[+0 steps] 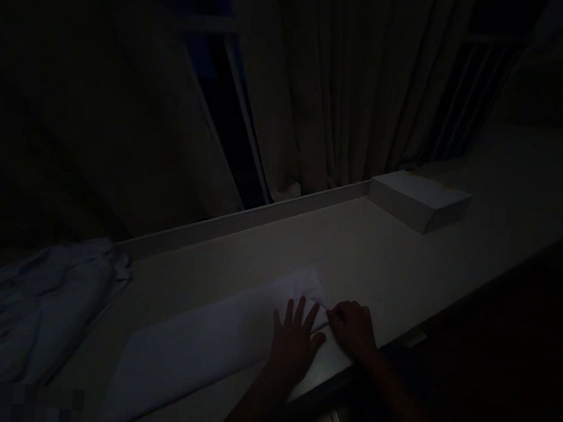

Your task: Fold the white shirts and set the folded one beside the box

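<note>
A long strip of folded white cloth (pixel 197 346) lies on the pale table (pixel 278 244), running from the lower left toward the middle. My left hand (pixel 293 340) rests on the cloth close to its right end, palm down with the fingers spread. Just right of it, my right hand (pixel 354 327) has its fingers pinched on the cloth's right corner. Small wrinkles show at that end; the rest looks flat. The light is dim, so the cloth's exact kind cannot be made out.
A heap of crumpled white cloth (pixel 45 307) lies on the table's left side. Toward the back right stands a pale rectangular box (pixel 416 202). A low ledge (pixel 245 217) runs along the back edge, with curtains (pixel 335 82) behind it.
</note>
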Demonstrator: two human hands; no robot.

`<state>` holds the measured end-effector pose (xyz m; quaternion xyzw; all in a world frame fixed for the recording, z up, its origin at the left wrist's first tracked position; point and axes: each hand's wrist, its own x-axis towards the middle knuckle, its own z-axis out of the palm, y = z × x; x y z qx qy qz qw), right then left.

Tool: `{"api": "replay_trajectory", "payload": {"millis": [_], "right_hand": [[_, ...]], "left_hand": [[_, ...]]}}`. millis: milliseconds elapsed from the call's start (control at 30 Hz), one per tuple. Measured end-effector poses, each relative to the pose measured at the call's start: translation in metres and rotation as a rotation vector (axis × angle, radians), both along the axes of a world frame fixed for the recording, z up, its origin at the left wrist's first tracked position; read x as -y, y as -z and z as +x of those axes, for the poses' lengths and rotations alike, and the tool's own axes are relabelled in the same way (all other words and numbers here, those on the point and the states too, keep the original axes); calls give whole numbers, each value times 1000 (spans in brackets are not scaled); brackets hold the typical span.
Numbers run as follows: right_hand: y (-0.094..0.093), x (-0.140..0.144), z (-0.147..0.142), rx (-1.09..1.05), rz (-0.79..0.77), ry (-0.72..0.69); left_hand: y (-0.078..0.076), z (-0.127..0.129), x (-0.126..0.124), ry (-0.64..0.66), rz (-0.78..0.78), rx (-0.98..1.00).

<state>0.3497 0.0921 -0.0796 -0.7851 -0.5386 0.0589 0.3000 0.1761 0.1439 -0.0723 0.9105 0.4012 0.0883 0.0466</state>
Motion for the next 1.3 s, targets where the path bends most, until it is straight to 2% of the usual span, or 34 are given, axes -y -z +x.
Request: {"api": "replay_trajectory", "payload": {"millis": [133, 267, 400, 633, 767, 833, 967, 1167, 1233, 1300], "right_hand": [[-3, -1, -3, -46, 11, -51], [-2, -5, -5, -154, 54, -69], [1, -9, -7, -304, 73, -87], [-2, -12, -8, -322, 38, -62], [-3, -13, -8, -318, 36, -54], [-3, -13, -8, -334, 42, -48], [-5, -12, -8, -341, 18, -33], [-4, -12, -8, -260, -22, -36], [-2, -13, -9, -251, -14, -44], [-2, -14, -9, -246, -15, -42]], "left_hand": [[-23, 8, -5, 3, -4, -61], [-44, 28, -30, 103, 49, -66], [-46, 45, -55, 268, 95, -144], [-51, 56, -100, 234, 127, -306], [-57, 62, -125, 256, 146, -308], [-58, 65, -134, 209, 103, -288], [-53, 70, -138, 54, 14, -260], [-34, 70, -125, -119, -20, -203], [-34, 66, -117, -139, 6, -136], [-36, 58, -106, -103, 56, -12]]}}
